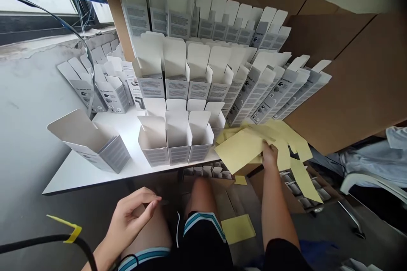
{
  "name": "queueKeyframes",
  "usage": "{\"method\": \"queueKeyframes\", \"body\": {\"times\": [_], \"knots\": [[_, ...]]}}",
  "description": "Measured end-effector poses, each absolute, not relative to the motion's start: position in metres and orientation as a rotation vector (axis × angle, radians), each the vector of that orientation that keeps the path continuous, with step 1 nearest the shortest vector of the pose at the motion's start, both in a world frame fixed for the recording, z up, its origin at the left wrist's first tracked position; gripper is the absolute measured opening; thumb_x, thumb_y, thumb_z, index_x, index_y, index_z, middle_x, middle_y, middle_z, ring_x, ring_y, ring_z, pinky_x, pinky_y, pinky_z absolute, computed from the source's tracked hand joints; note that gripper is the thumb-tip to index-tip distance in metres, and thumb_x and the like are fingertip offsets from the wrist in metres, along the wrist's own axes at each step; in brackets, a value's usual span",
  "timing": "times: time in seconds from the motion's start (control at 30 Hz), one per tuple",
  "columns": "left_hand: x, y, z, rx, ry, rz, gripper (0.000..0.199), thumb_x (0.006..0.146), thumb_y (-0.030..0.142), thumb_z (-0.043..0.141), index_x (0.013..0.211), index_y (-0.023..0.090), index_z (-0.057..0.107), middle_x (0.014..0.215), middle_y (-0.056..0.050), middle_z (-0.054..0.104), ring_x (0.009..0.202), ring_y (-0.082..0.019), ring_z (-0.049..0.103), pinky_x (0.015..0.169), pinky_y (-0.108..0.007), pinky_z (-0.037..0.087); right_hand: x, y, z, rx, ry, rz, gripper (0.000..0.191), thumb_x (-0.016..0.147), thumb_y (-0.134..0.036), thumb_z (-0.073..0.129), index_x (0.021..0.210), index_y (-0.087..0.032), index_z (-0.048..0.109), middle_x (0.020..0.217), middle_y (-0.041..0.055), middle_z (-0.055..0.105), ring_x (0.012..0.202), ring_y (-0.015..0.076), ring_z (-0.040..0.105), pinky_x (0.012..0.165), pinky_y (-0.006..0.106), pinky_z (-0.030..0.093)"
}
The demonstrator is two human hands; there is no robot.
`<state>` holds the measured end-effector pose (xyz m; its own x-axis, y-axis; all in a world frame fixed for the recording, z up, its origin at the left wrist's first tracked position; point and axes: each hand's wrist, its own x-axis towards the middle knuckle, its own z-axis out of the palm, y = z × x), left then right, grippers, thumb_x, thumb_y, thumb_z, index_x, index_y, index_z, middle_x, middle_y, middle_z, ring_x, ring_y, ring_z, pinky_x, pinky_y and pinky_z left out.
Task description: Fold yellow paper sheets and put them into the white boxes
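Observation:
My right hand (269, 154) grips a yellow paper sheet (240, 148) by its edge, over a loose pile of similar yellow sheets (282, 133) at the table's right end. My left hand (133, 214) hovers above my left thigh, thumb and index fingertips together and the other fingers curled; nothing shows in it. On the table in front stand several white-and-grey cartons (178, 154) with their top flaps up. One separate carton (98, 144) leans at the left, its flap folded back and some papery edge showing inside.
Rows of open cartons (199, 87) rise behind on the white table (79, 173), with more against the left wall. Below right is a brown box (286, 194) holding cartons. A yellow sheet (238, 228) lies on the floor. A chair (362, 182) stands at right; a black cable (47, 239) crosses lower left.

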<state>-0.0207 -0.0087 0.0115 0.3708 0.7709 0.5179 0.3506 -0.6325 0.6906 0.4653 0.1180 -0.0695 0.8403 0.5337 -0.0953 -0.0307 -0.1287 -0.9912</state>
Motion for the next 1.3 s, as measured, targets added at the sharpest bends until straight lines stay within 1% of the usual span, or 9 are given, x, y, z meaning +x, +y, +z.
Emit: {"method": "queueKeyframes", "body": {"times": [0.17,0.27,0.4,0.53,0.83,1.0,1.07,1.17,1.3], "knots": [[-0.019,-0.008,0.011,2.159,1.020,1.135,0.014,0.092,0.011,0.061,0.086,0.018,0.071,0.077,-0.003,0.071,0.070,-0.013,0.067,0.064,-0.021,0.055,0.466,0.123,-0.059,-2.014,-0.501,0.380,0.091,0.067,-0.040,0.079,0.145,-0.013,0.041,0.102,0.0147,0.066,0.110,0.0333,0.061,0.100,0.053,0.047],[-0.018,-0.007,0.010,2.157,1.030,1.103,0.014,0.092,0.010,0.060,0.087,0.018,0.071,0.079,-0.003,0.071,0.072,-0.012,0.067,0.066,-0.020,0.054,0.465,0.112,-0.045,-2.144,-0.590,0.363,0.091,0.070,-0.044,0.078,0.149,-0.018,0.043,0.123,0.0235,0.058,0.117,0.0425,0.057,0.106,0.064,0.036],[-0.015,-0.005,0.007,2.164,0.988,1.097,0.016,0.092,0.007,0.059,0.091,0.018,0.070,0.083,-0.003,0.071,0.076,-0.012,0.068,0.069,-0.020,0.054,0.419,0.071,-0.036,-2.071,-0.757,0.231,0.063,0.085,-0.042,0.062,0.144,-0.022,0.051,0.118,0.0144,0.060,0.104,0.0287,0.062,0.100,0.046,0.046],[-0.006,-0.002,0.005,2.231,0.902,1.082,0.017,0.090,0.006,0.060,0.097,0.017,0.071,0.085,-0.005,0.071,0.075,-0.013,0.067,0.067,-0.021,0.053,0.305,0.008,-0.039,-1.272,-1.474,0.700,0.032,0.093,-0.042,0.057,0.112,-0.019,0.067,0.088,0.0051,0.062,0.066,0.0133,0.053,0.059,0.025,0.044],[-0.015,-0.011,0.004,2.335,0.881,1.046,0.015,0.090,0.013,0.066,0.103,0.018,0.071,0.087,-0.006,0.072,0.075,-0.014,0.068,0.067,-0.022,0.053,0.187,-0.017,-0.039,-0.754,-1.684,0.944,0.016,0.093,-0.015,0.059,0.079,-0.017,0.064,0.070,0.0001,0.056,0.061,0.0085,0.049,0.054,0.022,0.034],[-0.063,0.000,-0.011,2.213,1.268,1.652,0.041,0.083,0.016,0.076,0.121,0.022,0.062,0.100,-0.005,0.067,0.093,-0.017,0.067,0.084,-0.029,0.057,0.194,-0.008,-0.041,-0.721,-1.685,0.953,0.015,0.092,-0.012,0.058,0.079,-0.018,0.062,0.071,-0.0008,0.052,0.064,0.0090,0.048,0.056,0.022,0.035],[-0.087,0.020,-0.021,1.985,1.653,2.007,0.079,0.073,0.022,0.086,0.141,0.024,0.046,0.131,-0.012,0.056,0.122,-0.026,0.059,0.105,-0.043,0.051,0.194,-0.007,-0.044,-0.741,-1.636,0.942,0.014,0.093,-0.013,0.059,0.081,-0.019,0.063,0.071,-0.0009,0.052,0.065,0.0092,0.049,0.056,0.022,0.036],[-0.118,0.054,-0.036,1.812,1.999,1.668,0.126,0.064,0.038,0.091,0.160,0.022,0.011,0.155,-0.023,0.033,0.145,-0.039,0.038,0.118,-0.058,0.035,0.192,-0.008,-0.047,-0.757,-1.598,0.941,0.013,0.093,-0.014,0.060,0.081,-0.019,0.064,0.070,-0.0009,0.052,0.064,0.0093,0.049,0.055,0.021,0.036],[-0.134,0.070,-0.046,1.721,1.916,1.453,0.111,0.081,0.039,0.075,0.162,0.026,0.002,0.147,-0.021,0.048,0.124,-0.033,0.061,0.103,-0.056,0.051,0.184,-0.014,-0.043,-0.745,-1.610,0.984,0.016,0.093,-0.015,0.058,0.078,-0.018,0.063,0.069,-0.0007,0.051,0.062,0.0092,0.049,0.054,0.021,0.038]]}}
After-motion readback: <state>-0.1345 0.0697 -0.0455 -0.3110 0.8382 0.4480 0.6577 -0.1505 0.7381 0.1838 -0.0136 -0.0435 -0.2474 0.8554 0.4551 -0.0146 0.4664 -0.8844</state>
